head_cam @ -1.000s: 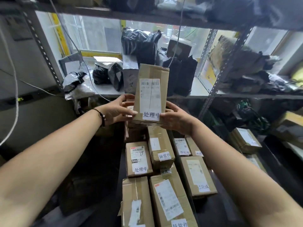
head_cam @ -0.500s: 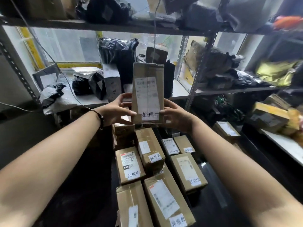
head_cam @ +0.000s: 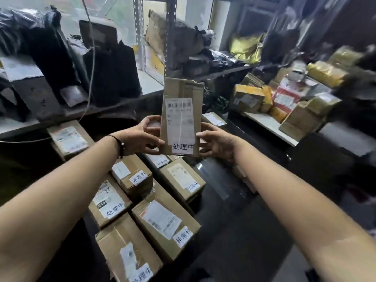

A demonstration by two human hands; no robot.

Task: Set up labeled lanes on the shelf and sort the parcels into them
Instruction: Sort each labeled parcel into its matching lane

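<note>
Two-handed hold on a slim brown parcel (head_cam: 181, 117), upright in the air above the dark lower shelf (head_cam: 223, 200), label toward the camera. Left hand (head_cam: 142, 137) clamped on its left edge, thumb across the front near the bottom; right hand (head_cam: 215, 141) pinching the right edge, fingers behind. Marked 处理中 on a white tag at the bottom. Below, toward the left edge of that shelf, a cluster of tagged cartons lying mixed: a small box (head_cam: 132, 178) tagged 异常件 touching a carton tagged 处理中 (head_cam: 108, 202), a carton tagged 已完成 (head_cam: 182, 180) just beside, a larger 异常件 carton (head_cam: 164, 220) nearer the front. No lane markers to be seen on the shelf, though possibly lost in the dark, blurred surface. Judged early in the job: tagging apparently done on most cartons, grouping by tag not yet begun, held parcel yet to be set down in a lane.
</note>
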